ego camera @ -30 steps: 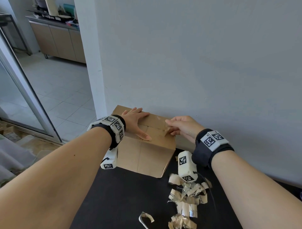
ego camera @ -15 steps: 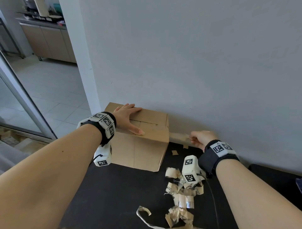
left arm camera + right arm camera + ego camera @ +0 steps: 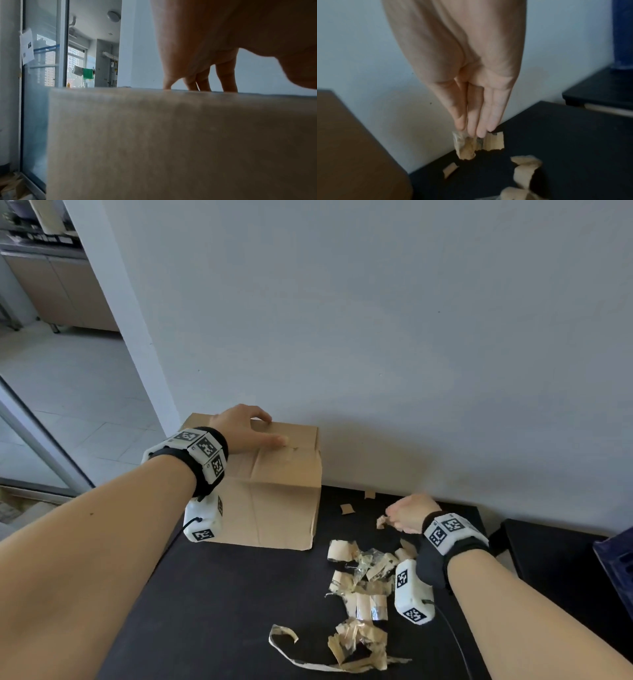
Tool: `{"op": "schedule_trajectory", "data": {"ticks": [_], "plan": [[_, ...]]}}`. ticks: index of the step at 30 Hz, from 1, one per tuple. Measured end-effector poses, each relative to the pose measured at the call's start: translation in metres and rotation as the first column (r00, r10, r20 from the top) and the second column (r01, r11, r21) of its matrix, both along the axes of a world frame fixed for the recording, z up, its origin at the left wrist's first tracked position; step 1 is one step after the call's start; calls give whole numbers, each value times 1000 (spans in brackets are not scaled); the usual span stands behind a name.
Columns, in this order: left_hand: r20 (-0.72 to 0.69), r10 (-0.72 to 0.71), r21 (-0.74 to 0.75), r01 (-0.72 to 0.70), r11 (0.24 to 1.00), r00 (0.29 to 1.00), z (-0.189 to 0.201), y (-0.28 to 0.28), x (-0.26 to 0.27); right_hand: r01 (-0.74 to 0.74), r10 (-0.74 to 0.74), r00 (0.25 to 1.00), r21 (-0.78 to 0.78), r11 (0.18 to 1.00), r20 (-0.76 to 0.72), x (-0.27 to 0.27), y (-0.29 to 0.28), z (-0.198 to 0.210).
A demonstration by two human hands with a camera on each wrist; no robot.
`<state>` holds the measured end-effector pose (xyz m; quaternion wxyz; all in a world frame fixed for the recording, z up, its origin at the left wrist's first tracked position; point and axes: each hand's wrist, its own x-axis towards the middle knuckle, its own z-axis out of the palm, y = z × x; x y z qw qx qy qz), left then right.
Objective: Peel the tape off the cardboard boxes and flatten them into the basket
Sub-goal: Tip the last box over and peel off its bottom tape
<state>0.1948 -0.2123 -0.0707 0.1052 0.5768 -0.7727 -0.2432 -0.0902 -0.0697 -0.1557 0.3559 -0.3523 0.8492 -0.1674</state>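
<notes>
From the head view, I had my left hand (image 3: 245, 429) pressed on top of the cardboard box (image 3: 274, 498), fingers spread and fairly straight, pinning it in place rather than gripping. The box stood closed and upright at the back left of the black table (image 3: 212, 594), touching the wall (image 3: 376, 337), its long axis running left to right along that wall and its top seam lying the same way. To the right of the box, my right hand (image 3: 407, 517) hung just over the table with a torn tape strip (image 3: 381, 522) in its fingertips. In front of the box and to its right lay the pile of peeled tape (image 3: 363, 594), so I judged the peeling well advanced. The box was not yet flattened, and a dark blue object (image 3: 616, 563) far to the right of the box may have been the basket, though too little of it showed to be sure. In the left wrist view, the box's near side (image 3: 171, 142) filled the lower frame, blurred, with my fingertips (image 3: 228, 83) resting straight along its top edge. In the right wrist view, my thumb and fingers (image 3: 481, 121) were closed together on the crumpled tape scrap (image 3: 467, 146), which dangled downward to the right of the box, loose curls (image 3: 525, 171) lying on the table below it.
</notes>
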Motion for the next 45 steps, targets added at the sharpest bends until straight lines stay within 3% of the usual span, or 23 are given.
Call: {"op": "schedule_trajectory", "data": {"ticks": [7, 11, 15, 20, 24, 27, 29, 35, 38, 45], "plan": [[-109, 82, -111, -94, 989, 991, 3, 1, 11, -168, 159, 951, -9, 986, -266, 29, -4, 37], [-54, 285, -159, -290, 944, 957, 5, -8, 38, -220, 158, 963, -301, 928, -217, 61, -25, 61], [66, 451, 14, -453, 892, 890, 7, -11, 70, -204, 185, 979, -417, 886, -85, 100, -47, 83], [75, 405, 159, -412, 897, 911, 6, -11, 90, -37, 89, 985, -330, 943, 145, 132, -59, 91], [-76, 444, 257, -412, 874, 893, 10, -10, 99, 109, -23, 951, -266, 958, 308, 142, -60, 102], [-262, 484, 400, -363, 842, 835, 23, 0, 101, 177, -82, 915, -210, 961, 394, 146, -54, 108], [-322, 494, 432, -339, 836, 808, 31, 6, 101, 162, -84, 933, -201, 966, 349, 148, -51, 109], [-124, 301, 335, -246, 909, 946, 31, 21, 109, -9, 47, 983, -208, 978, 180, 162, -34, 104], [-128, 231, 383, -166, 909, 965, 26, 29, 114, -130, 144, 985, -145, 981, 94, 173, -26, 96], [-152, 296, 330, -234, 915, 943, 34, 26, 126, -19, 28, 997, -123, 992, 70, 188, -22, 107]]}}
